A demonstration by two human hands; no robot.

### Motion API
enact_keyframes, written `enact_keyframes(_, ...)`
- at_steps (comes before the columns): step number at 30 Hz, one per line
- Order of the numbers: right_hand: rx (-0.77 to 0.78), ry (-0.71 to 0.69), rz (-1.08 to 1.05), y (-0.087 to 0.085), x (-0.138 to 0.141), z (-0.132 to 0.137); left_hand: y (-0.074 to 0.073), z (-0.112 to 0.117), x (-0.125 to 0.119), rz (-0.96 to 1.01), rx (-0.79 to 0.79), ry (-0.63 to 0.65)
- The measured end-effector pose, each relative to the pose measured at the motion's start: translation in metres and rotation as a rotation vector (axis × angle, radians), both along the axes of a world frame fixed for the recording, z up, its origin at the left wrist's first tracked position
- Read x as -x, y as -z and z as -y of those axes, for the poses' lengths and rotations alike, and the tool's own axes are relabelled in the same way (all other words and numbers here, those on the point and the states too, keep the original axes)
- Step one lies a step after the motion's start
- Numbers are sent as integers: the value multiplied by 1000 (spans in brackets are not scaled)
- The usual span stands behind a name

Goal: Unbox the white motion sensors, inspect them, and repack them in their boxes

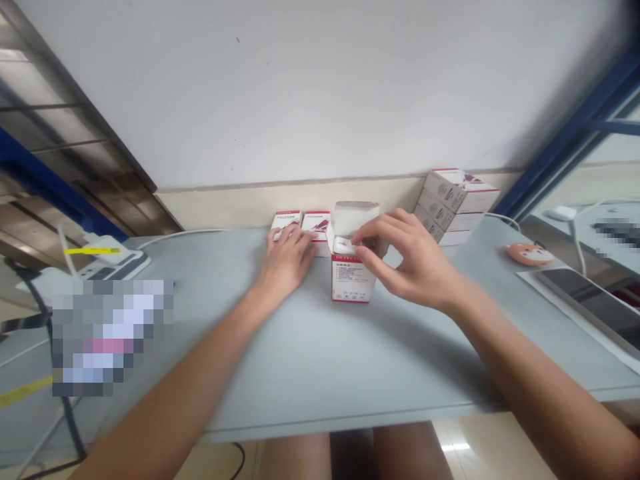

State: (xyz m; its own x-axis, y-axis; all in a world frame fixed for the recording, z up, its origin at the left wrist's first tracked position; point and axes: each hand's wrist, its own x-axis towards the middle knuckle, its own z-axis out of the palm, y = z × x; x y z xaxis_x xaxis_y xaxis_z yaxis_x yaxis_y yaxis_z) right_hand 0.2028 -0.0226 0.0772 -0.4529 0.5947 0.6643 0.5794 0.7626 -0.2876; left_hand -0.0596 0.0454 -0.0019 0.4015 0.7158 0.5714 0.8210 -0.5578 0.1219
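Note:
An opened white and red carton [351,280], its front lettered "DETECTO…", stands upright at the middle of the table with its lid flap raised at the back. A white detector [342,245] shows in its mouth. My right hand [413,260] reaches in from the right, thumb and forefinger closed on the detector's edge; the other fingers are curled. To the left, my left hand [287,260] lies with fingers outstretched over the near edges of two closed cartons, a left carton [289,217] and a right carton [317,220]. Its fingertips touch them.
Stacked cartons [453,207] stand against the wall at the back right. An orange animal-faced object [529,253] and a dark phone-like slab [595,300] lie at the right. A white power strip [113,263] with cables sits at the left, behind a pixelated area.

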Motion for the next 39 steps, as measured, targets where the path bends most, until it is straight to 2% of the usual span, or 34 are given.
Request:
enact_keyframes(5, 5, -50, -46, 1, 1, 0, 7, -18, 2, 115, 37, -10)
enact_keyframes(9, 23, -57, -71, 2, 2, -1, 6, -19, 3, 163, 29, 25)
enact_keyframes(13, 111, -73, -147, 1, 3, -1, -4, -1, -4, 305, -69, 96)
enact_keyframes(16, 137, -76, -171, 0, 4, 0, -14, 22, -19, 514, -236, 235)
enact_keyframes(18, 127, -66, -180, 0, 6, 0, -19, 37, -29, 587, -253, 344)
enact_keyframes(20, 147, -64, -226, 1, 7, 1, -23, 50, -37, 538, -195, 393)
enact_keyframes(25, 197, -68, -358, 4, 9, 2, -28, 64, -45, 350, -146, 349)
enact_keyframes(28, 141, -61, -335, 6, 12, 3, -29, 64, -45, 330, -176, 332)
enact_keyframes(39, -82, -94, -262, 13, 15, -2, -33, 69, -50, 333, -123, 318)
